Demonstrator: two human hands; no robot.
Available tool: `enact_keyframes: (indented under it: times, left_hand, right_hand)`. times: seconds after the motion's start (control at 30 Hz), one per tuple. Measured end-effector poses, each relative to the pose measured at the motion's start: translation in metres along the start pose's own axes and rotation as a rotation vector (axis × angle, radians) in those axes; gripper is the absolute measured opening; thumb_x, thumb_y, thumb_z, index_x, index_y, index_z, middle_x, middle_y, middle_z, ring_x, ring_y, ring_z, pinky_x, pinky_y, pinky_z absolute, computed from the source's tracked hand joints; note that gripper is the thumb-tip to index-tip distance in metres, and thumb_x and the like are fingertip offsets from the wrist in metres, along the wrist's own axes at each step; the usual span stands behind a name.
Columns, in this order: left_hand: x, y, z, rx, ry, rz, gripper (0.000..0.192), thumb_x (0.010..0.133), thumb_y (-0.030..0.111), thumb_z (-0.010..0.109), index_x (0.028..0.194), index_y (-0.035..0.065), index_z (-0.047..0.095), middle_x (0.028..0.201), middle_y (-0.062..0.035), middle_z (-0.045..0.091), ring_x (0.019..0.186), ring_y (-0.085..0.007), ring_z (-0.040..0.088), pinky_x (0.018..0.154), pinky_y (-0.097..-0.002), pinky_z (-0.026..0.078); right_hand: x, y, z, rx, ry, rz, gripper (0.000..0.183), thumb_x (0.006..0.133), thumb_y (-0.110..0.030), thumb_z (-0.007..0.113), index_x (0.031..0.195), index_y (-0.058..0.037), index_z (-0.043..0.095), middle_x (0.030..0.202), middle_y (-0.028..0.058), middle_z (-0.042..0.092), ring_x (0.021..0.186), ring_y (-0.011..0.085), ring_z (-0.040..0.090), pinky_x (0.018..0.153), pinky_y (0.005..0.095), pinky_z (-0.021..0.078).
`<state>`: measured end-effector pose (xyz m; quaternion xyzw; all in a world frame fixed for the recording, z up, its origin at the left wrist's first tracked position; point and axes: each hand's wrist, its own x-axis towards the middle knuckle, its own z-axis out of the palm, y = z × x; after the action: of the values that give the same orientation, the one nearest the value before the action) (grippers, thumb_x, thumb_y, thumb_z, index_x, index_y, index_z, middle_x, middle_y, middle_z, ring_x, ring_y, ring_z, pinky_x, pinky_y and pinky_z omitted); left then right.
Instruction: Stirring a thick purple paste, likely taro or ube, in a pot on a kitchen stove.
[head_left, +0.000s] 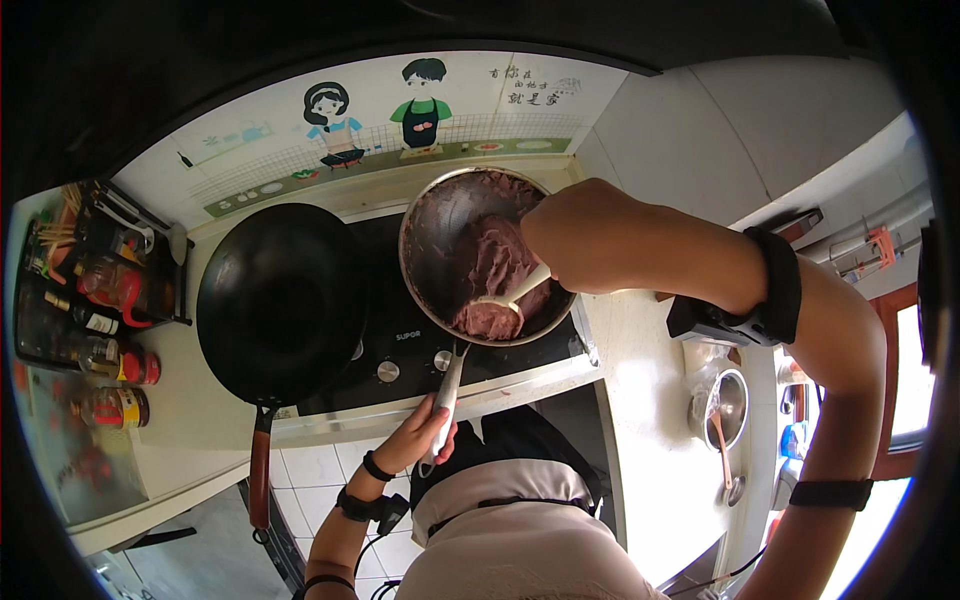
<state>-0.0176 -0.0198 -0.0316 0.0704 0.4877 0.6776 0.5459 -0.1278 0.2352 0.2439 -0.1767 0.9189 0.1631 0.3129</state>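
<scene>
My left hand (427, 431) grips the metal handle (450, 386) of a wok (442, 206) on the right side of the gas stove. Inside that wok lies a thick purple-brown paste (499, 251), smeared up the walls too. My right hand (574, 236) is over the wok's right rim, closed around the pale handle of a spatula (529, 285). The spatula's head is down in the paste at the near side, partly coated. My right hand hides part of the wok's far right wall.
A black wok (281, 300) with a brown wooden handle (259, 469) stands on the left burner, its handle jutting past the counter edge. Bottles and jars (112, 409) crowd a rack at left. A metal bowl (727, 409) with a wooden spoon (721, 442) sits on the right counter.
</scene>
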Motion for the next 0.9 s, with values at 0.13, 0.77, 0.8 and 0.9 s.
enact_keyframes:
  times: [0.13, 0.77, 0.8, 0.9]
  left_hand:
    - [0.001, -0.007, -0.001, -0.009, -0.024, 0.006, 0.027, 0.107, 0.021, 0.032, 0.129, 0.0057, 0.037, 0.082, -0.0064, 0.053, 0.054, -0.0145, 0.051, 0.05, -0.0277, 0.044]
    - [0.008, -0.016, 0.007, 0.072, 0.017, 0.083, 0.029, 0.106, 0.022, 0.036, 0.129, 0.0048, 0.033, 0.08, -0.0062, 0.053, 0.05, -0.0135, 0.055, 0.043, -0.0267, 0.044]
    - [0.008, -0.016, 0.007, 0.072, 0.013, 0.08, 0.029, 0.106, 0.022, 0.036, 0.129, 0.0048, 0.033, 0.08, -0.0062, 0.053, 0.05, -0.0135, 0.055, 0.043, -0.0267, 0.044]
    - [0.009, -0.015, 0.007, 0.055, 0.014, 0.087, 0.019, 0.105, 0.021, 0.037, 0.114, 0.0046, 0.033, 0.074, -0.0065, 0.051, 0.05, -0.0149, 0.055, 0.044, -0.0278, 0.046]
  right_hand:
    - [0.014, 0.0, 0.009, 0.133, -0.05, 0.009, 0.005, 0.069, -0.001, 0.061, 0.066, 0.0025, 0.062, 0.066, 0.0183, 0.062, 0.061, 0.0331, 0.063, 0.053, 0.0417, 0.0497]
    - [0.003, -0.007, 0.028, 0.199, -0.058, 0.303, 0.021, 0.078, -0.009, 0.058, 0.095, -0.0076, 0.069, 0.087, 0.0115, 0.07, 0.083, 0.0289, 0.068, 0.069, 0.0413, 0.0524]
    - [0.003, -0.012, 0.027, 0.164, -0.088, 0.278, 0.02, 0.077, -0.008, 0.057, 0.094, -0.0072, 0.069, 0.086, 0.0119, 0.069, 0.082, 0.0293, 0.068, 0.069, 0.0419, 0.0523]
    - [0.006, -0.021, 0.028, 0.064, -0.12, 0.223, 0.017, 0.075, -0.006, 0.058, 0.089, -0.0051, 0.068, 0.08, 0.0122, 0.068, 0.075, 0.0305, 0.067, 0.065, 0.0421, 0.0523]
